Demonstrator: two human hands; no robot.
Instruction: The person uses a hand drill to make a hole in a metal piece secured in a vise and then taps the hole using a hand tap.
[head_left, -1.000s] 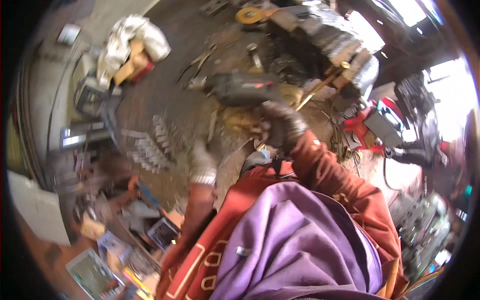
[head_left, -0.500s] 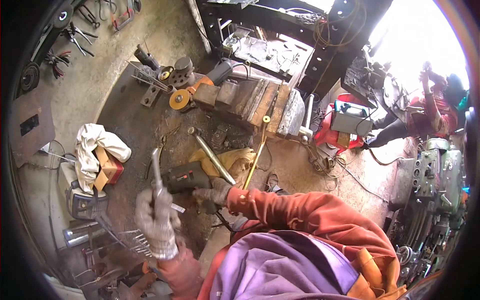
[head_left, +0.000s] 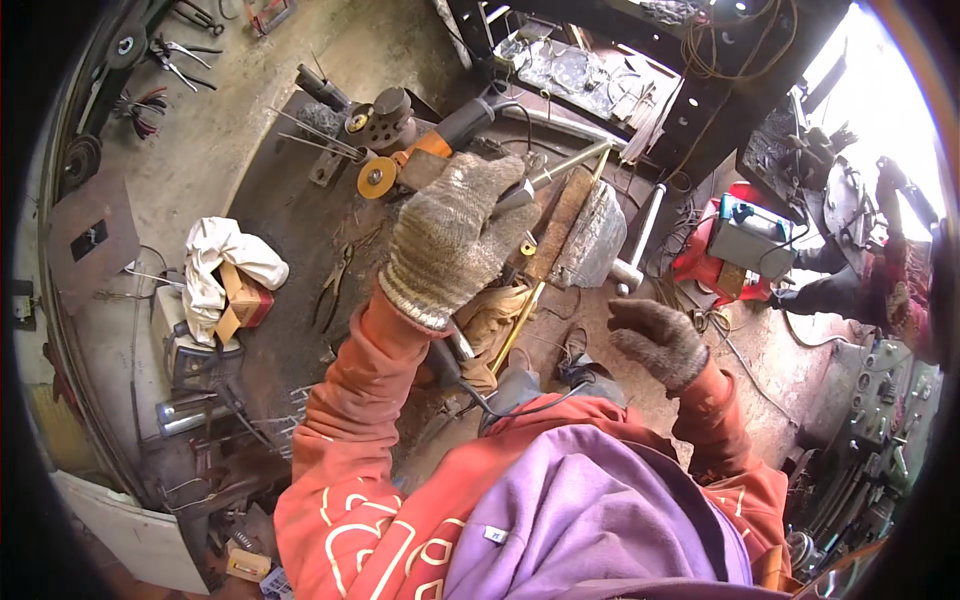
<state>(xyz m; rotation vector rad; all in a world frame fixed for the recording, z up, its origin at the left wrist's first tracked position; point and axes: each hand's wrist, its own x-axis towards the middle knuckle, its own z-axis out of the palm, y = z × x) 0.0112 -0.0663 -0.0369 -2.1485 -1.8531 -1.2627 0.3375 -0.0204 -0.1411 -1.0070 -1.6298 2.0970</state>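
Note:
My left hand (head_left: 455, 235), in a light knit glove, is raised over the workbench with its back to the camera and its fingers curled; what it grips, if anything, is hidden. My right hand (head_left: 655, 340), in a dark glove, hangs lower right with fingers loosely apart and nothing in it. Under my left wrist a dark power tool (head_left: 450, 365) with a black cable lies by my lap. Beyond the left hand an angle grinder with an orange disc (head_left: 385, 178) rests on the steel bench top (head_left: 290, 230), beside a metal tube (head_left: 575, 162) and a wooden block (head_left: 560, 225).
Pliers (head_left: 335, 285) lie on the bench. A white cloth (head_left: 225, 258) covers a cardboard box (head_left: 245, 303) at left. Hand tools hang on the wall (head_left: 170, 55). A red welding machine (head_left: 745, 240) stands on the floor at right, near another person (head_left: 885, 270).
My left hand has risen from low over the bench to the middle of the view. My right hand has left the dark tool and moved out to the right.

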